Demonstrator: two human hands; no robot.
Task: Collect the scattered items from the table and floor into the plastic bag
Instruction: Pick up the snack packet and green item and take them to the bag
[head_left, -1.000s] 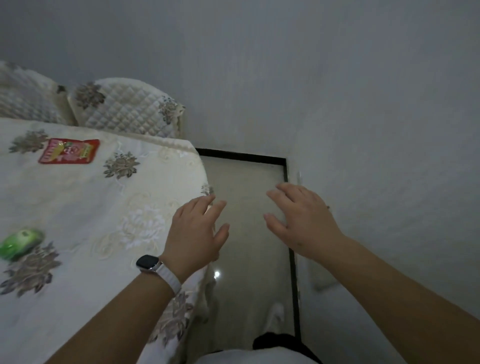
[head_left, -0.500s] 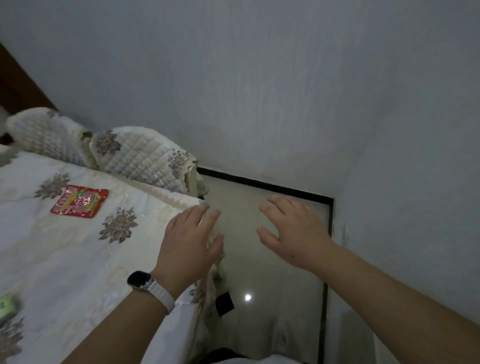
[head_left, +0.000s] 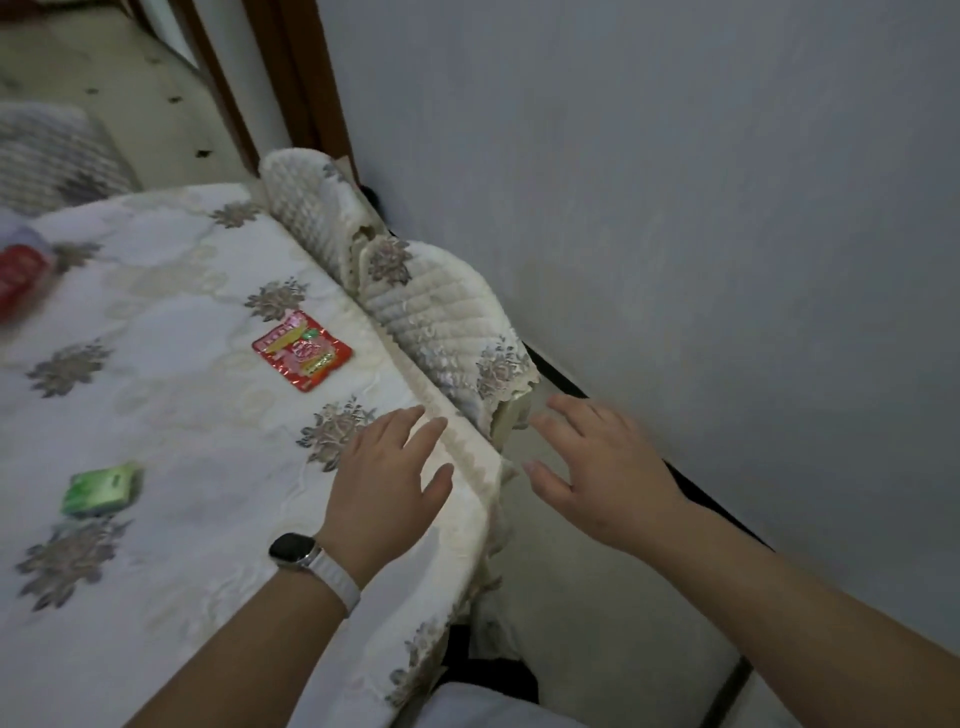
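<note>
Left hand (head_left: 384, 483) is hovering palm-down over the table (head_left: 467, 457) edge, fingers straight & spread a bit, gripping nothing. Can't tell if it's actually touching the tablecloth (head_left: 156, 597), which is cream w/ grey flower motifs and is covering the whole top. A dark smartwatch (head_left: 293, 550) w/ a white strap is sitting on that wrist.

Right hand (head_left: 602, 478) is reaching out over the floor (head_left: 571, 613) gap btw the table and the grey wall (head_left: 701, 208). Its fingers are also straight & apart, holding nothing.

Items on the table:
- Red snack packet (head_left: 302, 349) is lying flat nr the far edge, up-left of the left hand and apart from it.
- Green packet (head_left: 101, 489) is lying well to the left of that hand, a bit blurred.
- Another red item (head_left: 18, 275) is showing at the far left edge of the view, too blurred to ID.

Two quilted chair covers (head_left: 441, 322) are sitting just beside the table's far edge, one behind the other, along the wall side. Right hand's fingertips are hanging nr the closer cover's corner, not touching it.
</note>
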